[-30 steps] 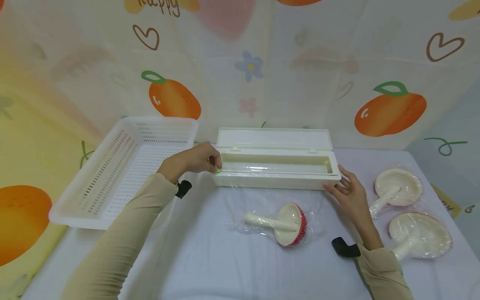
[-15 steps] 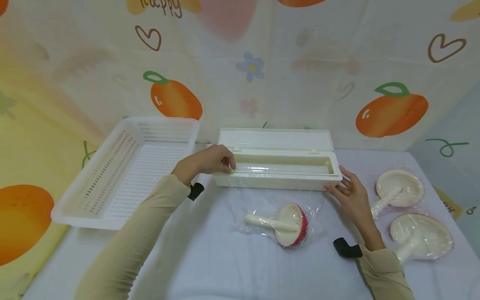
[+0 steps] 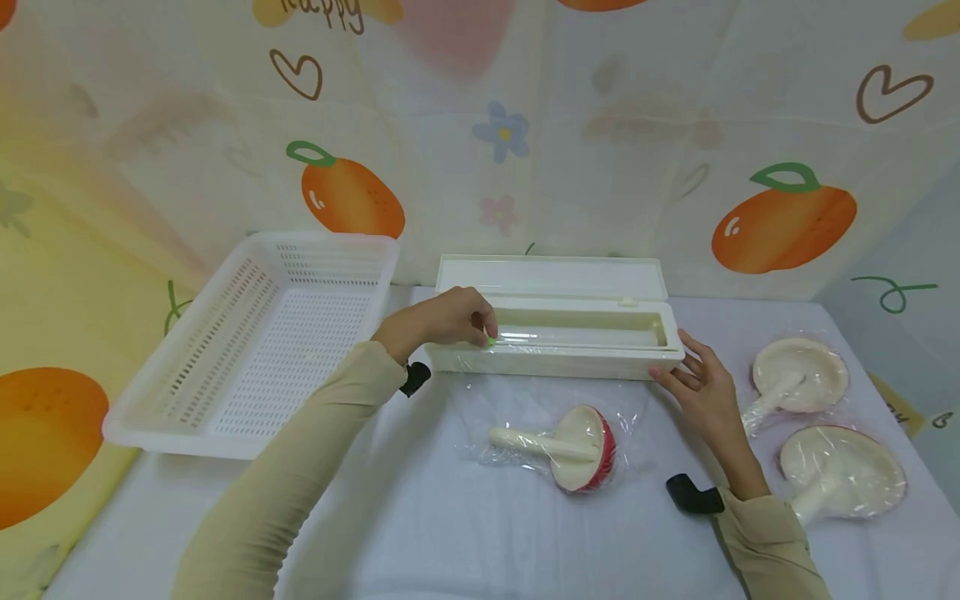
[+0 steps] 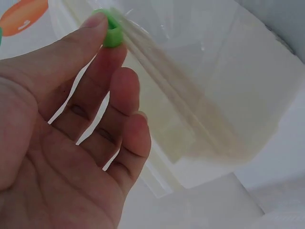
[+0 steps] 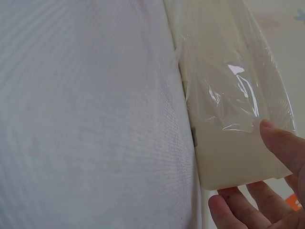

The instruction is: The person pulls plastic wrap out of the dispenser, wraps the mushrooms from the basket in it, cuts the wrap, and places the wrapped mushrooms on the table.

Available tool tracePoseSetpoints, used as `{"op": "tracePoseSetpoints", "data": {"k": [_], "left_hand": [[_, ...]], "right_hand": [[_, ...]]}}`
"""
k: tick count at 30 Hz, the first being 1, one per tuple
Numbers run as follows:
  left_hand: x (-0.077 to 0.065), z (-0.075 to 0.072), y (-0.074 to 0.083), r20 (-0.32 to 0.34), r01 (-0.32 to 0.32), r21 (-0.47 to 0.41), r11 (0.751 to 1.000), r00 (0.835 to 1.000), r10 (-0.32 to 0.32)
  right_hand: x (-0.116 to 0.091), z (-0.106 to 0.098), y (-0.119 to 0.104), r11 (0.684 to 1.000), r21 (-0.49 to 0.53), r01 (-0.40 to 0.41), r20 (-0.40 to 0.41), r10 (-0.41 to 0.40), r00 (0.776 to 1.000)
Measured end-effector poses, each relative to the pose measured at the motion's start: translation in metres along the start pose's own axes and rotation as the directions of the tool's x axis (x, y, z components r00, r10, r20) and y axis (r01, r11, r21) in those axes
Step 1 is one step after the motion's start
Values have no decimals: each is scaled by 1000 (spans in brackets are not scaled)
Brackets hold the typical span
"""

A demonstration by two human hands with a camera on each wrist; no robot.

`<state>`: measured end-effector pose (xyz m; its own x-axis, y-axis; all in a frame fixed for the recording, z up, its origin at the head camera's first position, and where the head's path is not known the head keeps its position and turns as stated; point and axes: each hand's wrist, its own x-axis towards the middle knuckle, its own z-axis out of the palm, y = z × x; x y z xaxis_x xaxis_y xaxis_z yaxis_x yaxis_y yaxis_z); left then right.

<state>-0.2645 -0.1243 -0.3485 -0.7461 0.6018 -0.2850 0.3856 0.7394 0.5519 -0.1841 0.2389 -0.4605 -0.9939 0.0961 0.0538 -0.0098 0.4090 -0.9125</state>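
Note:
A long white cling film dispenser stands at the middle back of the table with its lid tipped up behind. My left hand pinches a small green slide cutter between thumb and forefinger, on the dispenser's front rail, left of its middle. With my right hand I hold the dispenser's right end, thumb on the front and fingers round the end. Clear film hangs down the front face. In front lies a cream dish with a long handle and red underside, under clear film.
A white perforated basket stands at the left. Two more cream handled dishes, one round and one larger, lie film-wrapped at the right. A printed cloth hangs close behind the dispenser.
My left hand has slid the green cutter rightward along the dispenser's front rail from its left end. My right hand keeps its hold on the right end.

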Motion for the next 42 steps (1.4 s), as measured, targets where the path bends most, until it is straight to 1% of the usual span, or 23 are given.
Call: {"op": "tracePoseSetpoints", "data": {"k": [3,6,8,10,12,14,15,17,21,23,25,28,30,33,34,37,39,41,42], "left_hand": [[-5,-4,-3,6,13,32,999,1000,-14],[-16,-11,-9,9,47,89,995,999,-48],[-24,-16,-16,4,89,125,988,996,-90],[-32,-20,-23,-3,118,140,983,993,-119],[-38,-21,-29,-13,131,143,981,991,-130],[-42,-21,-32,-25,133,144,981,991,-130],[-42,-20,-32,-29,132,146,980,991,-129],[-44,-18,-28,-34,153,157,976,988,-149],[-48,-11,-18,-49,216,179,960,976,-210],[-51,-6,-13,-81,240,193,952,970,-228],[-55,-1,-11,-123,264,203,943,962,-243],[-58,7,-10,-178,314,179,933,942,-283],[-58,13,-12,-207,336,132,933,929,-306],[-57,23,-16,-263,357,40,933,905,-335],[-57,27,-16,-286,361,5,933,894,-344],[-57,38,-17,-367,375,-103,921,847,-386],[-59,45,-17,-418,373,-177,911,809,-413],[-61,54,-19,-476,356,-237,904,769,-427],[-61,58,-20,-500,338,-264,903,753,-428]], "right_hand": [[1,2,1,999,43,13,3,-13,1000],[2,4,1,998,62,26,6,-26,1000],[2,4,1,998,54,24,8,-25,1000],[2,4,1,999,30,18,10,-19,1000],[3,3,0,1000,19,15,11,-15,1000],[3,3,0,1000,21,17,14,-17,1000],[3,3,0,1000,24,20,17,-20,1000],[2,3,-1,999,17,27,20,-27,999],[-1,2,-1,996,-86,31,-11,-32,999],[-3,1,-2,991,-135,17,-48,-24,999],[-4,1,-4,989,-151,0,-89,-14,996],[-6,1,-6,984,-178,-20,-140,-5,990],[-7,0,-8,980,-197,-13,-158,-19,987],[-8,0,-8,977,-210,41,-158,-75,985],[-9,0,-8,975,-211,67,-157,-102,982],[-10,-1,-8,965,-219,144,-154,-179,972],[-11,-1,-9,960,-216,177,-153,-212,965],[-11,-1,-11,957,-216,195,-146,-229,962],[-12,-1,-13,956,-216,196,-139,-229,963]]}}
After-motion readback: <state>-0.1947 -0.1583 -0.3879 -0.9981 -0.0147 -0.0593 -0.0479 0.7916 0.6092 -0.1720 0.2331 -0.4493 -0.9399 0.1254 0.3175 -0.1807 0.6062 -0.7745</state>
